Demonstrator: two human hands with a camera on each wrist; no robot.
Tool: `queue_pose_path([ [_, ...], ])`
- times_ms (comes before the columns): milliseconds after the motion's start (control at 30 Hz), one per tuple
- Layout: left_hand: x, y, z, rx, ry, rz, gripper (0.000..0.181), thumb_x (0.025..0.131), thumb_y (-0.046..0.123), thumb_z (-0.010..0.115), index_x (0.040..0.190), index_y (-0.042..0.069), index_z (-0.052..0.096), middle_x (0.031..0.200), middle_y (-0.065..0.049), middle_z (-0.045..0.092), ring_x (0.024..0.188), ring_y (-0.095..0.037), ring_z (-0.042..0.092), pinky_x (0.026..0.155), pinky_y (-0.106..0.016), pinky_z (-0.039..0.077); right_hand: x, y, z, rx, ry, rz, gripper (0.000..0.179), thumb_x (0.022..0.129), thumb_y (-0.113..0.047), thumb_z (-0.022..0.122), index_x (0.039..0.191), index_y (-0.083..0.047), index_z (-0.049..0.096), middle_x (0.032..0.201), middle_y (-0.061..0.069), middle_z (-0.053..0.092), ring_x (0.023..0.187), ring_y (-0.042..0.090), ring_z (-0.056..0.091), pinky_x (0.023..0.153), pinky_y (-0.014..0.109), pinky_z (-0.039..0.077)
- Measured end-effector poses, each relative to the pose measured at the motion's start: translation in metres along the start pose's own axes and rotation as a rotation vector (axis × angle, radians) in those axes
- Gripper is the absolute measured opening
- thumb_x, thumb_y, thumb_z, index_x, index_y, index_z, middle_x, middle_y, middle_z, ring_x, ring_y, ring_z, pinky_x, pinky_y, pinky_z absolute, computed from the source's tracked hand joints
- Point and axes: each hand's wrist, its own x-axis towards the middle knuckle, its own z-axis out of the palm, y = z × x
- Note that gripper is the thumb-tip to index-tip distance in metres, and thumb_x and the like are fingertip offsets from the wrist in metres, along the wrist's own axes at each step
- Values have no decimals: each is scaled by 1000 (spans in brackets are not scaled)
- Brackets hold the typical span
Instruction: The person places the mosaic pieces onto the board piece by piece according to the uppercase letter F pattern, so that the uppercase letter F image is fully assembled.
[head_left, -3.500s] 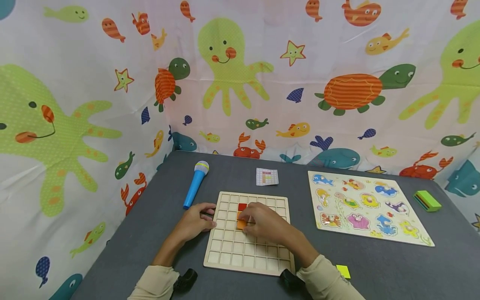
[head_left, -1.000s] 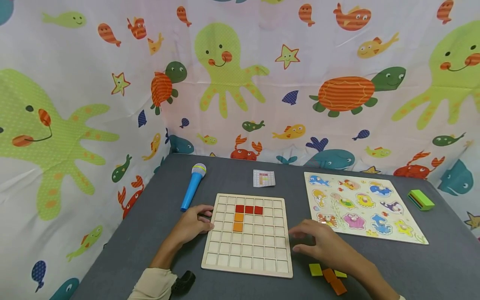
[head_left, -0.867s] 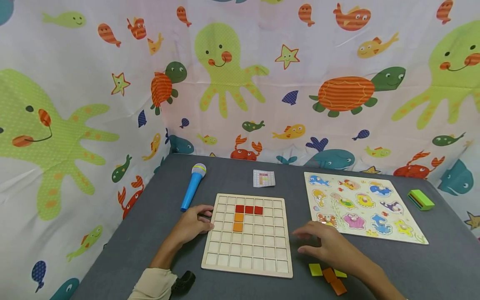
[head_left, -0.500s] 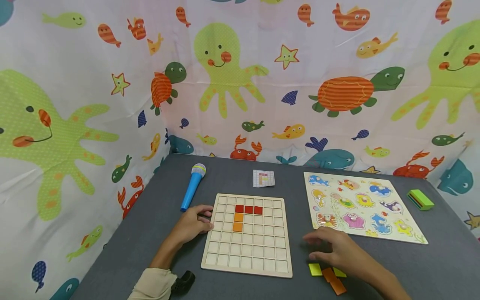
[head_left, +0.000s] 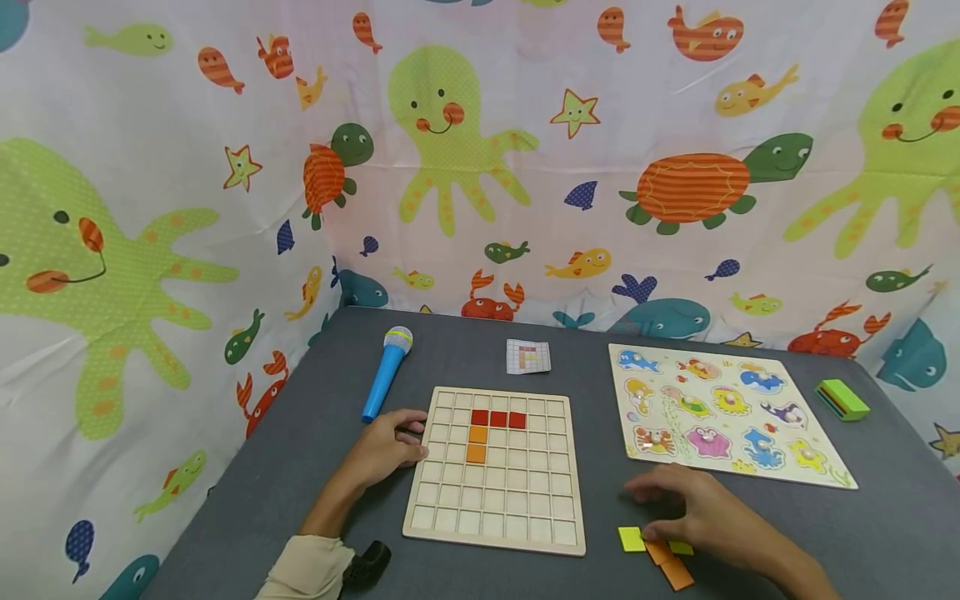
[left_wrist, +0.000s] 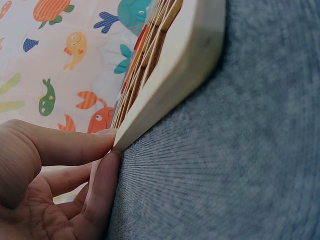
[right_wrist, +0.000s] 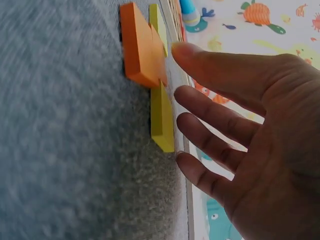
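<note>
My left hand (head_left: 386, 448) rests at the left edge of a wooden grid board (head_left: 495, 521), thumb and fingertips touching its side. In the left wrist view these fingertips meet the board's pale side wall (left_wrist: 170, 92). Three red square tiles (head_left: 498, 419) lie in a row of the grid, with two orange tiles (head_left: 476, 443) in a column below the leftmost. My right hand (head_left: 701, 508) hovers over loose tiles right of the board, fingers apart and holding nothing. Loose orange tiles (right_wrist: 137, 47) and yellow tiles (right_wrist: 161, 117) lie on the cloth beneath it, partly overlapping.
Behind the board lies a small paper card (head_left: 528, 357) with a coloured grid pattern. A blue toy microphone (head_left: 384, 379) lies at back left. On the right are a sea-animal puzzle board (head_left: 675, 417) and a stack of green-topped pieces (head_left: 842, 400). A printed curtain (head_left: 525, 275) encloses the dark table.
My right hand has left the grid, where three red tiles now show in a row, and moved right and nearer to the loose tiles. The left hand has stayed at the board's edge.
</note>
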Motion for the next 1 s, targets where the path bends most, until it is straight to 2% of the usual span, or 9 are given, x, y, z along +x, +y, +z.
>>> queue_pose_path([
  [300,1,-1,0,-9,-6,-11,55,87,-3,79,141,1,65,120,-13,65,97,-20,68,79,-37,64,-1,4,-2,-16,-41,44,44,86,-34,90,126,-24,73,116,-7,68,100,7,58,87,24,52],
  [700,0,0,0,-5,-5,-5,55,87,-2,79,140,0,65,120,-13,64,96,-20,68,78,-36,64,-4,9,-1,-43,-55,-7,38,91,-37,84,126,-30,73,113,-10,65,100,5,55,84,25,50],
  [1000,-1,0,0,-10,-2,-3,55,87,-2,78,141,0,65,120,-13,64,97,-20,68,78,-36,64,-4,11,-1,-6,-56,5,37,90,-33,86,125,-28,73,110,-6,64,97,6,55,80,24,48],
])
